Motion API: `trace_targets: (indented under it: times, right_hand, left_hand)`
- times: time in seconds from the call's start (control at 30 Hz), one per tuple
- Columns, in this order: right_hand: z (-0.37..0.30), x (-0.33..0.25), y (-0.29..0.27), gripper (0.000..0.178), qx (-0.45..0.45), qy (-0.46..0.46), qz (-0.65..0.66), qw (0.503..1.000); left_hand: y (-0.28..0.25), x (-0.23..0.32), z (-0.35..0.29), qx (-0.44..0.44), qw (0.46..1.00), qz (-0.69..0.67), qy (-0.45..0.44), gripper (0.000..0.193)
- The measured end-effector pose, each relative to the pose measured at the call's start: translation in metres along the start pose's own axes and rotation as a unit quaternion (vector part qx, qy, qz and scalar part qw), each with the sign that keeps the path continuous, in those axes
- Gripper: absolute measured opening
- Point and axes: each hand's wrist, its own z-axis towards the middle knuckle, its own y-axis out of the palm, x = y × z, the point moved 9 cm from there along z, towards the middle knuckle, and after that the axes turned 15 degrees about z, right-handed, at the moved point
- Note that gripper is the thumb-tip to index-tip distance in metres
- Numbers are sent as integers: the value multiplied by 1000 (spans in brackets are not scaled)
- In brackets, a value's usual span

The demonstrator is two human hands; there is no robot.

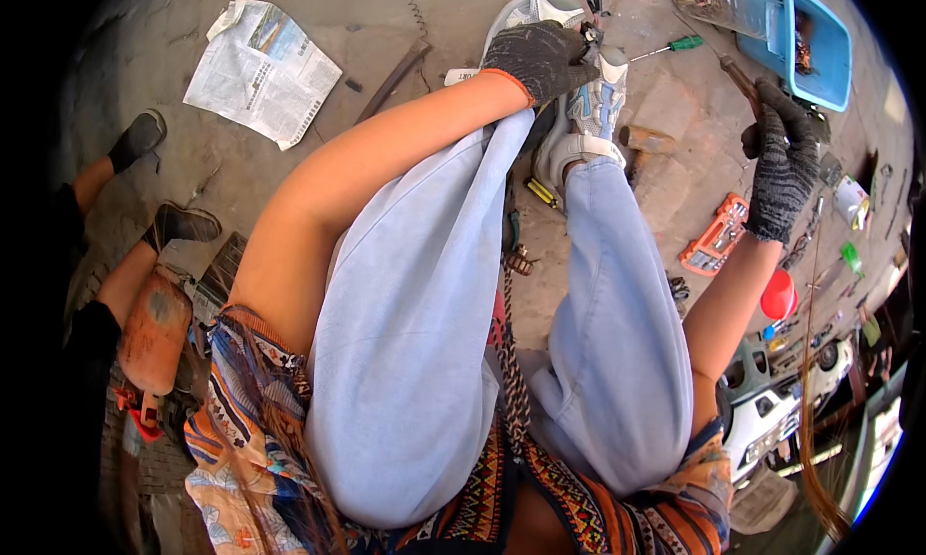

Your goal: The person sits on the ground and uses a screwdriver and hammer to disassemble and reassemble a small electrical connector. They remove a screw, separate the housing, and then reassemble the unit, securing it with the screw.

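From the head camera, the person sits low with knees up over a concrete floor (pixel 386 15). The left hand (pixel 540 58), in a dark knit glove, is curled down over a small metal part (pixel 590 36) by the toe of a white sneaker (pixel 593 102); the fingers are closed, though how much of the part they pinch is hidden. The right hand (pixel 783 169), also gloved, is wrapped tight round the handle of a hand tool (pixel 741 81) whose shaft angles up and left.

To do this well, I judge the left hand should pin the part firmly, fingers clear of the tool's tip.

A blue plastic bin (pixel 830 34) lies just beyond the right hand, holding rusty brown bits. An orange case (pixel 716 235) lies open near the right wrist, with small metal pieces in rows. A green-handled screwdriver (pixel 670 47) lies between the hands.
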Motion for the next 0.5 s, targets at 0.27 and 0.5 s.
trace_targets:
  times: [0.27, 0.5]
  right_hand:
    - [15, 163, -1, 26, -58, -10, -510, 858]
    - [61, 134, 96, 37, -190, -226, -535, 792]
  left_hand:
    - [4, 13, 13, 0, 1000, 4, 25, 43]
    - [5, 13, 7, -37, 998, 45, 33, 36]
